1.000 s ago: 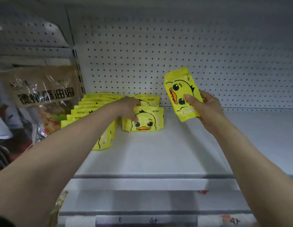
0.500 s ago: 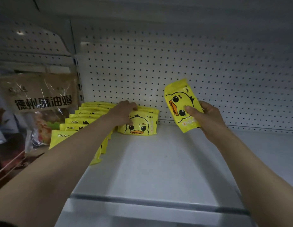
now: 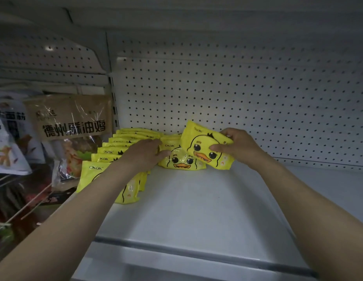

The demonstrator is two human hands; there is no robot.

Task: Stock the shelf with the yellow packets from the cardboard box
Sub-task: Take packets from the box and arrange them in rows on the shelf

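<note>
A yellow duck packet is gripped by my right hand, thumb on its front and fingers over its top edge; it is turned sideways, low above the shelf and overlapping the front packet of a short second row. My left hand lies with straight fingers against that row's left side. A longer row of upright yellow packets runs front to back along the shelf's left side, partly hidden by my left forearm. The cardboard box is not in view.
A white pegboard wall backs the shelf. Bags of other food hang in the bay to the left, past a metal upright. A grey rail edges the shelf front. Bare shelf surface extends right of the packets.
My right hand has turned the packet from upright to sideways and lowered it leftward onto the second row. My left hand stays at that row. The camera has moved closer.
</note>
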